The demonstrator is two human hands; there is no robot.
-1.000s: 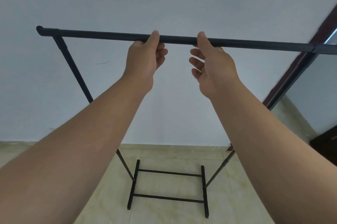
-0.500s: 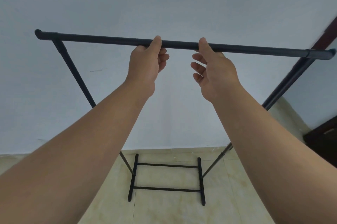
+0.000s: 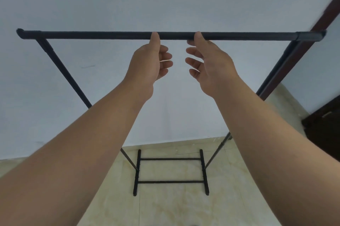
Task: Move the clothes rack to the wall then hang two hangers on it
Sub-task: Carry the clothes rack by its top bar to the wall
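Standing across the middle of the frame, the black metal tube clothes rack [image 3: 110,34] spans nearly edge to edge, its top rail level in the upper third, its legs slanting down to a black ladder-shaped base [image 3: 171,170] on the pale marbled floor tiles [image 3: 165,207] at lower centre. It sits near the plain pale blue-grey wall [image 3: 165,1] behind it; whether the base touches the wall I cannot tell.

Going from the left, the rail's capped end sits at upper left. The left hand [image 3: 149,64] comes next, just left of centre: its thumb lies against the rail, while the fingers curl loosely below and hold nothing, so its grip is slack. Just right of it, the right hand [image 3: 211,64] mirrors this, thumb on the rail, fingers spread open beneath and apart from it. Far right, a dark brown door frame [image 3: 320,21] runs along the edge.

No hangers are in view, so that part of the task appears not yet done.

The rack looks light and stiff: thin hollow tubing, likely smooth and a little slippery. It is tall over a narrow base, so it may tip or sway. Gripping the top rail with the hands either side of centre should keep it balanced.
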